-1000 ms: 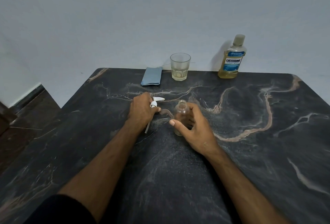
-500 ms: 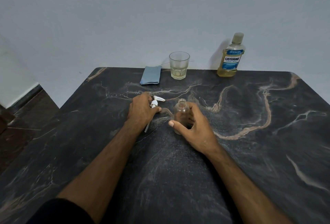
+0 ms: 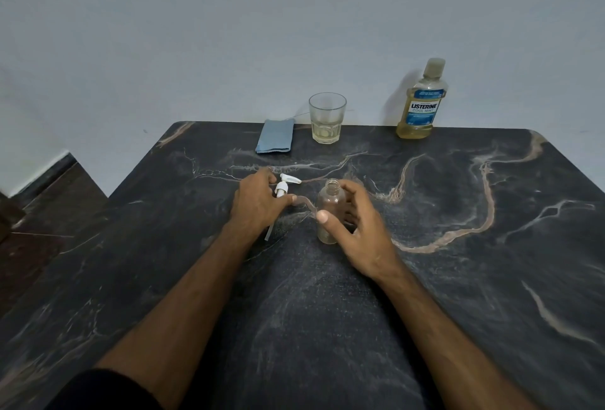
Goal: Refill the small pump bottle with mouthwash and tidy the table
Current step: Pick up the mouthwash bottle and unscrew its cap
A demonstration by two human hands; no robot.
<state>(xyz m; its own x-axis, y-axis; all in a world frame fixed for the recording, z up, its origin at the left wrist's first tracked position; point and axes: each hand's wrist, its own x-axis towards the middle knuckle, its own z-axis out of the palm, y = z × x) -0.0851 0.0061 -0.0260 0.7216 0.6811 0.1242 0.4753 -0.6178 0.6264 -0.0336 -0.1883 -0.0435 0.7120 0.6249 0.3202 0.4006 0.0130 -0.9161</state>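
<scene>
The small clear pump bottle [image 3: 330, 210] stands upright and uncapped at the middle of the dark marble table [image 3: 458, 262], with a little liquid at its bottom. My right hand [image 3: 357, 229] curls round it from the right, thumb across its front. Just left of it, my left hand [image 3: 258, 203] holds the white pump head [image 3: 284, 185]; its thin dip tube slants down to the tabletop. The mouthwash bottle [image 3: 422, 105], capped and holding yellowish liquid, stands at the far edge on the right.
A drinking glass [image 3: 326, 118] with a little yellowish liquid stands at the far edge, and a folded blue cloth [image 3: 275, 136] lies left of it. A pale wall rises right behind the table. Dark floor shows past the table's left edge.
Hardly anything has moved. Both hands keep their places at the bottle and the pump head; the view has shifted only slightly.
</scene>
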